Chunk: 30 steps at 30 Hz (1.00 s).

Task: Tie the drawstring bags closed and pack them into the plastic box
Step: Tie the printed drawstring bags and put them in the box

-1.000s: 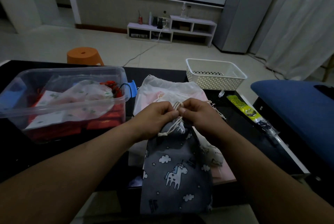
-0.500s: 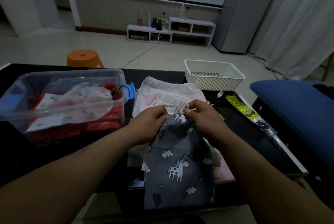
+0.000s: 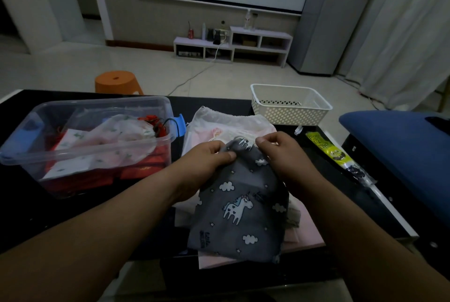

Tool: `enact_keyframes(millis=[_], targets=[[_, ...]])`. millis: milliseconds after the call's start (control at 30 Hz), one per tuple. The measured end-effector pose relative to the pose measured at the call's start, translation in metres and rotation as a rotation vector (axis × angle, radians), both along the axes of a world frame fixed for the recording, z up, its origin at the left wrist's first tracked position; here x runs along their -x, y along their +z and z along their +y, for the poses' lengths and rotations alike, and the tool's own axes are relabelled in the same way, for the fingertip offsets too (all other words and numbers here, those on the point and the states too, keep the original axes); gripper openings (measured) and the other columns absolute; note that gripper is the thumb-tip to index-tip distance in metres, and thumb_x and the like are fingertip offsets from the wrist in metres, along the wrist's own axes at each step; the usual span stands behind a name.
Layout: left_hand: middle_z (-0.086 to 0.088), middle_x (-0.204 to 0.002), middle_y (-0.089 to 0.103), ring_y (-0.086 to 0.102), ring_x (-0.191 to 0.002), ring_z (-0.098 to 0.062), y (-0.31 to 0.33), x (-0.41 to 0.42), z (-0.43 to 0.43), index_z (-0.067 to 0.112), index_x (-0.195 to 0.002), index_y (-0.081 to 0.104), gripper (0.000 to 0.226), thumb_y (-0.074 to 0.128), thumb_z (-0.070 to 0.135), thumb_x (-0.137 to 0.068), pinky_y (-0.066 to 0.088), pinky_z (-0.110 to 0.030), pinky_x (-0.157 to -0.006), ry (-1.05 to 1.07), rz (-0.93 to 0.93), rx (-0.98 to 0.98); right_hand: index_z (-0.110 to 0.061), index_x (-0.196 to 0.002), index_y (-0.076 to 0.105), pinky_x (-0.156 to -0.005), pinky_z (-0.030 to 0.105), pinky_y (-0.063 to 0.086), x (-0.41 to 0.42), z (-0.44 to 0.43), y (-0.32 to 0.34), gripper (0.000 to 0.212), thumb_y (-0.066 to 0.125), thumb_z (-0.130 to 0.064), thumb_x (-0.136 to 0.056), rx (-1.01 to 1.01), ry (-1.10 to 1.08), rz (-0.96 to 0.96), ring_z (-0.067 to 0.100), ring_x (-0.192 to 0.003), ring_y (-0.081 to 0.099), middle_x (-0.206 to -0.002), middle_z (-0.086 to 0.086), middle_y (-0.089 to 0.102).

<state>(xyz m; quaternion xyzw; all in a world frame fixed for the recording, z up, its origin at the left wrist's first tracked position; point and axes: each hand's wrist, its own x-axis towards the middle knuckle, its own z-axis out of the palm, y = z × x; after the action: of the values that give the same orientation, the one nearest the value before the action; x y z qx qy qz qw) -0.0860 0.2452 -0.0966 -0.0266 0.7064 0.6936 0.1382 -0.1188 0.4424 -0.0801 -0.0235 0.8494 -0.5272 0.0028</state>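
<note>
A grey drawstring bag (image 3: 239,214) printed with unicorns and clouds lies on a pile of pale pink and white bags (image 3: 226,122) in the middle of the black table. My left hand (image 3: 207,163) pinches the left side of the grey bag's gathered mouth. My right hand (image 3: 280,153) pinches the right side of the mouth, where the cream cord runs. A clear plastic box (image 3: 92,146) stands to the left and holds several red and white printed bags.
A white perforated basket (image 3: 291,107) stands at the table's back right. A yellow-and-black packet (image 3: 338,155) lies by the right edge. A blue cushion (image 3: 399,146) sits to the right. An orange stool (image 3: 117,82) stands on the floor behind the black table (image 3: 29,209).
My hands have moved apart along the bag's mouth; a second ago they met at the cord loops above it. The loose cord loops are no longer in sight.
</note>
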Motion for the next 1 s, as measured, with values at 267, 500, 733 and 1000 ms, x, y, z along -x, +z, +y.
enact_keyframes(millis=[267, 500, 733, 1000], targets=[[-0.026, -0.118, 0.071, 0.068, -0.115, -0.042, 0.011, -0.006, -0.004, 0.000, -0.127, 0.060, 0.032, 0.064, 0.019, -0.101, 0.050, -0.060, -0.107, -0.115, 0.025, 0.028, -0.003, -0.130, 0.066, -0.106, 0.050, 0.051, -0.006, 0.001, 0.012, 0.046, 0.052, -0.039, -0.105, 0.432, 0.355, -0.525, 0.040, -0.116, 0.068, -0.122, 0.024, 0.071], [-0.016, -0.113, 0.077, 0.074, -0.106, -0.031, 0.021, -0.020, -0.025, 0.005, -0.119, 0.068, 0.032, 0.070, 0.028, -0.097, 0.061, -0.039, -0.091, -0.230, -0.077, 0.042, -0.005, -0.099, 0.074, -0.068, 0.038, 0.062, 0.001, -0.001, 0.023, 0.017, 0.064, -0.019, -0.099, 0.474, 0.171, -0.211, 0.031, -0.080, 0.072, -0.093, 0.020, 0.076], [-0.010, -0.102, 0.079, 0.077, -0.091, -0.022, 0.049, -0.054, -0.066, 0.007, -0.114, 0.067, 0.018, 0.060, 0.004, -0.097, 0.062, -0.029, -0.070, -0.087, -0.037, -0.158, -0.003, -0.124, 0.069, -0.080, 0.041, 0.064, 0.013, -0.015, 0.021, 0.033, 0.063, -0.026, -0.101, 0.715, -0.036, -0.185, 0.034, -0.102, 0.074, -0.113, 0.018, 0.076], [-0.012, -0.095, 0.074, 0.071, -0.089, -0.026, 0.084, -0.044, -0.166, 0.013, -0.101, 0.068, 0.015, 0.054, 0.010, -0.105, 0.057, -0.032, -0.069, 0.669, 0.342, -0.037, -0.002, -0.110, 0.067, -0.068, 0.032, 0.057, 0.017, -0.107, 0.051, 0.019, 0.057, -0.014, -0.099, 0.602, 0.148, -0.187, 0.025, -0.087, 0.073, -0.102, 0.017, 0.074]])
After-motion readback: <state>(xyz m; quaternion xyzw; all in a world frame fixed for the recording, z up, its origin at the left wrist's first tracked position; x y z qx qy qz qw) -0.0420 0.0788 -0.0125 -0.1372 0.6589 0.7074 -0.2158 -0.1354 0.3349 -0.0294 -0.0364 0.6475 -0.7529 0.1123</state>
